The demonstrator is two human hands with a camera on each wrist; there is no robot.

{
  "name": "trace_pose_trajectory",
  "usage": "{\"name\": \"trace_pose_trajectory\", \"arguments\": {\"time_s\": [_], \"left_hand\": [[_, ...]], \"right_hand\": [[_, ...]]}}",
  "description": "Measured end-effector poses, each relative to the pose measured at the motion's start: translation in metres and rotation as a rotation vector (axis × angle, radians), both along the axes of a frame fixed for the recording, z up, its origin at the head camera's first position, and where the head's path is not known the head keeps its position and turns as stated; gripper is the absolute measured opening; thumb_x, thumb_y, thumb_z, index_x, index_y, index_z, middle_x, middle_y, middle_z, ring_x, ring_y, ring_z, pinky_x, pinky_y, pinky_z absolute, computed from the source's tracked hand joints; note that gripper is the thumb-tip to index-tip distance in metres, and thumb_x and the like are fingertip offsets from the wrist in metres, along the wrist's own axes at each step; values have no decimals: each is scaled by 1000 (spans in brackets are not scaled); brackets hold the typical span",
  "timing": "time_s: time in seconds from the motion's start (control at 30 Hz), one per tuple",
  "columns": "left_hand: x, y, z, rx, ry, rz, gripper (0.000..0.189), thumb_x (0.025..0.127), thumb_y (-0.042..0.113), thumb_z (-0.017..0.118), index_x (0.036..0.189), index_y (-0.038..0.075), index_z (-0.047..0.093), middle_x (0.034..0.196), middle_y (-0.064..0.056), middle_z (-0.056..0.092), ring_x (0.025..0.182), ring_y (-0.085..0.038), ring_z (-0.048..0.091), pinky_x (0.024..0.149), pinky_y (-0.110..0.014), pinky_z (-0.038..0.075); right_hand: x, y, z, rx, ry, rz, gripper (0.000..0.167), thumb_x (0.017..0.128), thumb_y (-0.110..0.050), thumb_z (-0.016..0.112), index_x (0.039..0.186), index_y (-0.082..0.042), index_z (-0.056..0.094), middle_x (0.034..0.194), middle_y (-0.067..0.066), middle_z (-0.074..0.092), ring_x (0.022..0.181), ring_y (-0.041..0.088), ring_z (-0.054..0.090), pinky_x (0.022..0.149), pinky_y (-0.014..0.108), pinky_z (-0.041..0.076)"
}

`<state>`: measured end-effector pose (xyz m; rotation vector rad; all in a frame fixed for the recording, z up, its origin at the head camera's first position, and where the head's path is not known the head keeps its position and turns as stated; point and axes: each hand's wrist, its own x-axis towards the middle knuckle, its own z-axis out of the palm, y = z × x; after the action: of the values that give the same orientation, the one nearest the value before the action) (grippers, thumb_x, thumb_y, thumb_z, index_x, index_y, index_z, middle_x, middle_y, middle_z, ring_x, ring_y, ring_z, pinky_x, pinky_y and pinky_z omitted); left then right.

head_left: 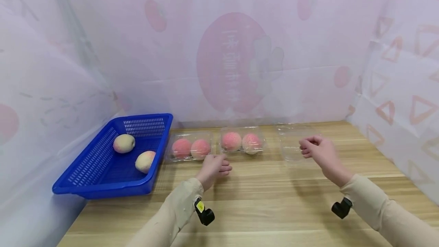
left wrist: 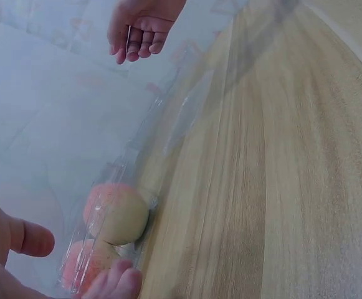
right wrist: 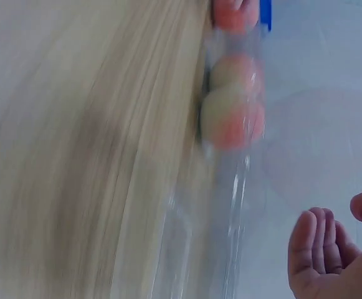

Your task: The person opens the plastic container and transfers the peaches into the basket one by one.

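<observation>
My left hand (head_left: 213,169), fingers loosely bent, hovers at the front of a clear plastic box (head_left: 175,158) that holds two peaches (head_left: 200,149). In the left wrist view, thumb and fingers stand apart with nothing between them. A second clear box (head_left: 241,151) beside it holds two more peaches (head_left: 252,143). At the right lies a third clear box (head_left: 291,157) with no fruit in it. Over its right side is my right hand (head_left: 322,155), fingers loosely curved. The right wrist view shows a gap between that thumb and fingers (right wrist: 321,243).
A blue plastic basket (head_left: 116,188) stands on the left of the wooden table (head_left: 260,209), with two pale peaches (head_left: 124,143) inside. Printed white sheeting (head_left: 164,56) rises behind the table and along both sides. A small black device hangs at each wrist.
</observation>
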<state>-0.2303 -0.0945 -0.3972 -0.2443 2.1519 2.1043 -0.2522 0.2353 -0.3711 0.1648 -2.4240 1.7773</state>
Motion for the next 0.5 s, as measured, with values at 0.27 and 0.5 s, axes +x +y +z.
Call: {"name": "trace_pose_trajectory", "arguments": {"time_s": [0.27,0.5], "left_hand": [[-3,-7,-2,154,-54,89,60,98,14,51,143,-15,23,135,-38,39,115,-42,54,91,-42,52],[-16,-6,-11,565,-117,180,68,101,9,49,150,-12,8,149,-38,18,136,-45,29,108,-46,36]], "right_hand": [[1,-42,7,-59,-165,160,45,100,-17,57,129,16,49,101,16,66,83,18,67,79,35,57],[-3,-71,2,-25,-256,200,58,101,-18,54,141,18,31,133,35,47,110,38,59,93,45,50]]}}
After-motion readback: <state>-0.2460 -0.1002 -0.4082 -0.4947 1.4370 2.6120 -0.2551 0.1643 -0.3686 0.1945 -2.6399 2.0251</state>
